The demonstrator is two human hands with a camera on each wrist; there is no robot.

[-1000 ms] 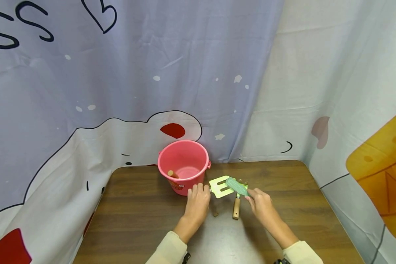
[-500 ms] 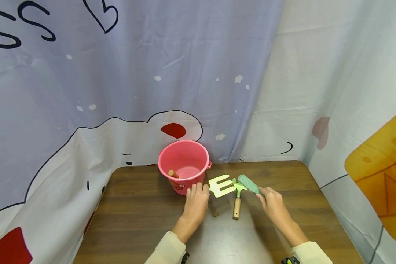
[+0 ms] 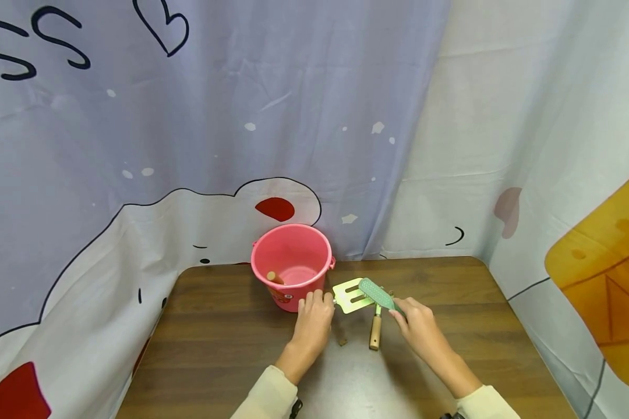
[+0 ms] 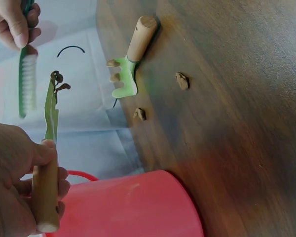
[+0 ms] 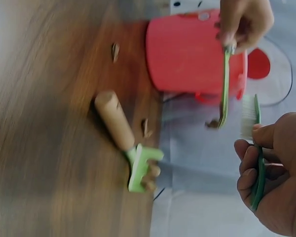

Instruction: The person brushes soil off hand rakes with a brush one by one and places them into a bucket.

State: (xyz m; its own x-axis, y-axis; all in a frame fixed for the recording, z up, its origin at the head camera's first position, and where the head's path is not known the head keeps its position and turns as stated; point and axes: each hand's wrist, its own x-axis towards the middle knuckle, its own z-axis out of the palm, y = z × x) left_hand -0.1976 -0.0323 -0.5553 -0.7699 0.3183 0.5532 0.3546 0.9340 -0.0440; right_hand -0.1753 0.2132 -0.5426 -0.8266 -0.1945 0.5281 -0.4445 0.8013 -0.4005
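My left hand (image 3: 313, 323) grips the wooden handle (image 4: 45, 192) of a small garden fork with light green tines (image 3: 346, 299). Brown clumps (image 4: 59, 81) cling to the tine ends. In my right hand (image 3: 418, 322) is a green brush (image 3: 375, 293); its white bristles (image 5: 248, 118) point toward the fork. From the head view the brush overlaps the tines, while the right wrist view shows a gap between them. Below the two tools, a small hand rake (image 4: 140, 42) with a wooden handle lies on the table, brown lumps (image 5: 152, 173) on its teeth.
A pink bucket (image 3: 317, 288) stands at the table's back, just beyond my left hand, with a wooden handle end (image 3: 274, 277) inside. Loose brown bits (image 4: 182, 80) lie on the wooden table (image 3: 215, 349). A printed curtain (image 3: 199, 134) hangs behind.
My right hand swung the brush right, off the fork, then brought it back left over the tines. The left hand and fork stay nearly in place.
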